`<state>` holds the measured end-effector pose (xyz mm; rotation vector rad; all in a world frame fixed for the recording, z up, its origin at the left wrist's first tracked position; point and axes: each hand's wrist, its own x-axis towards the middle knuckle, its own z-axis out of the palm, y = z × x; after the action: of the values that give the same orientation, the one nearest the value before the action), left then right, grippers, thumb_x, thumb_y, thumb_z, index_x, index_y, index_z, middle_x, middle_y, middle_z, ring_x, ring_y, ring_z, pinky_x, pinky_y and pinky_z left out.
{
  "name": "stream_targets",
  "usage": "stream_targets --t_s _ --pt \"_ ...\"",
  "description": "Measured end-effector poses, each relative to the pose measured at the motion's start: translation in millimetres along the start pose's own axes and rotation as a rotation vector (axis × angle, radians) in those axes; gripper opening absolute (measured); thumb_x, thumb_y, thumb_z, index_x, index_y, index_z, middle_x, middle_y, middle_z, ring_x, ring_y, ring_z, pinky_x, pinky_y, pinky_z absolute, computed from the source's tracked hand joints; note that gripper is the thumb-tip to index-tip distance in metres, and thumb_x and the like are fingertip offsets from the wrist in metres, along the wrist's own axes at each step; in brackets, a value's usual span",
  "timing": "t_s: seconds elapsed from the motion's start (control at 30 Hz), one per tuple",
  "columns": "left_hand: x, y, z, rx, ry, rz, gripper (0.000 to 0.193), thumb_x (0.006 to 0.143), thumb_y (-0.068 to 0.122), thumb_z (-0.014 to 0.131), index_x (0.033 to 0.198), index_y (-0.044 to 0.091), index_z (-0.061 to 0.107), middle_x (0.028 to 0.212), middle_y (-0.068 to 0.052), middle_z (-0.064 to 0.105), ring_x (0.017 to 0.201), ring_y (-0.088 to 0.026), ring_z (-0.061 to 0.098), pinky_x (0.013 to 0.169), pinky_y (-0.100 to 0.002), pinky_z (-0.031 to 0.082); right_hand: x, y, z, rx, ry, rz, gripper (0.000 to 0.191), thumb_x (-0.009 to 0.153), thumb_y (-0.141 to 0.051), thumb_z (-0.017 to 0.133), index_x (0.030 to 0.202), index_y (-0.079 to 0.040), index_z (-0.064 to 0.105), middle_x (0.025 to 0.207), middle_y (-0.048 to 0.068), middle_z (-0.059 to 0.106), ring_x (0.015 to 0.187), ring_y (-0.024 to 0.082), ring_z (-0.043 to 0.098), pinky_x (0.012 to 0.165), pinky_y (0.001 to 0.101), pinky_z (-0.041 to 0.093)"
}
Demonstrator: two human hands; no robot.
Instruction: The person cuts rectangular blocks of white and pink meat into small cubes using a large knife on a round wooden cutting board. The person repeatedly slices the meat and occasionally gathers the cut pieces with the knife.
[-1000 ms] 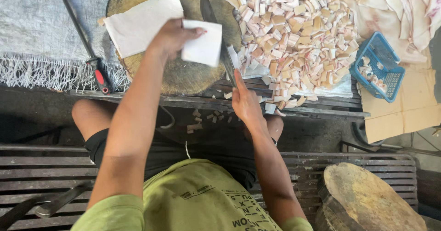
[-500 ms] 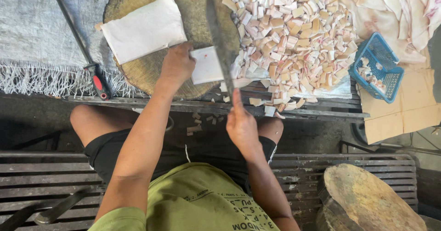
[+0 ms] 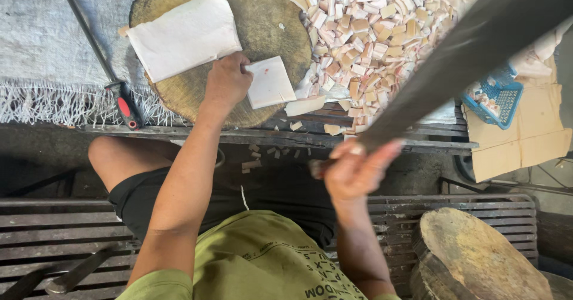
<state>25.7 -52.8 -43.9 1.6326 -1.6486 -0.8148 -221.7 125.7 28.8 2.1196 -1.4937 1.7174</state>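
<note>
My left hand [image 3: 227, 84] presses a small white slab [image 3: 270, 82] onto a round wooden chopping block [image 3: 262, 14]. A larger white slab [image 3: 184, 31] lies on the block's left part. My right hand [image 3: 357, 170] grips the handle of a long dark cleaver [image 3: 471, 43], raised high and blurred, its blade slanting up to the right above the slab. A narrow cut strip [image 3: 304, 105] lies just right of the small slab.
A big heap of small pale cut pieces [image 3: 370, 31] lies right of the block. A blue basket [image 3: 496, 94] sits on cardboard at right. A red-handled tool [image 3: 122, 100] rests on grey cloth at left. Another wooden block [image 3: 477, 258] stands bottom right.
My right hand has swung the cleaver up from beside the slab to a raised position near the camera. My left hand drew the small slab down to the block's near edge.
</note>
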Motion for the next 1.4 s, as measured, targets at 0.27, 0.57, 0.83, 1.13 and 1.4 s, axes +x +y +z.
stream_targets --t_s 0.27,0.57,0.83,1.13,1.4 --pt "5 -1 3 0.019 0.123 0.152 0.020 0.079 0.008 0.068 0.098 0.003 0.075 0.099 -0.023 0.074 0.097 -0.045 0.069 0.087 -0.050 0.055 -17 3 29 -0.218 -0.618 0.282 0.070 0.095 -0.005 0.057 0.161 -0.006 0.035 0.086 0.027 0.069 0.073 0.043 0.068 0.066 0.0505 0.056" --pt "6 13 18 0.146 0.139 0.177 0.047 0.070 0.026 0.087 0.100 -0.004 0.068 0.102 -0.027 0.070 0.099 -0.046 0.066 0.089 -0.053 0.053 47 -12 -22 -0.018 -0.329 0.162 0.069 0.111 0.005 0.046 0.169 -0.022 0.019 0.082 0.006 0.070 0.054 0.012 0.064 0.053 0.0248 0.055" --pt "15 17 0 -0.166 -0.209 -0.188 0.046 0.080 0.025 0.083 0.117 0.002 0.069 0.105 -0.017 0.074 0.100 -0.031 0.074 0.091 -0.040 0.056 -3 6 -18 -0.031 -0.431 0.241 0.072 0.105 0.005 0.050 0.167 -0.015 0.020 0.076 0.004 0.070 0.059 0.013 0.067 0.053 0.0261 0.060" --pt "-6 -17 -30 -0.077 -0.049 -0.107 0.039 0.077 0.011 0.083 0.110 -0.004 0.069 0.089 -0.015 0.075 0.084 -0.028 0.075 0.078 -0.036 0.057 -3 -12 -24 -0.036 -0.395 0.101 0.075 0.101 0.008 0.049 0.166 -0.016 0.023 0.083 0.011 0.074 0.062 0.014 0.069 0.055 0.0272 0.058" --pt "-14 -42 -59 -0.112 -0.027 -0.092 0.027 0.080 0.007 0.073 0.105 -0.003 0.069 0.091 -0.014 0.075 0.086 -0.026 0.075 0.076 -0.037 0.058 -9 -30 21 -0.441 -0.256 -0.257 0.072 0.108 -0.009 0.045 0.172 -0.024 0.016 0.113 0.025 0.067 0.093 0.045 0.070 0.084 0.0487 0.059"
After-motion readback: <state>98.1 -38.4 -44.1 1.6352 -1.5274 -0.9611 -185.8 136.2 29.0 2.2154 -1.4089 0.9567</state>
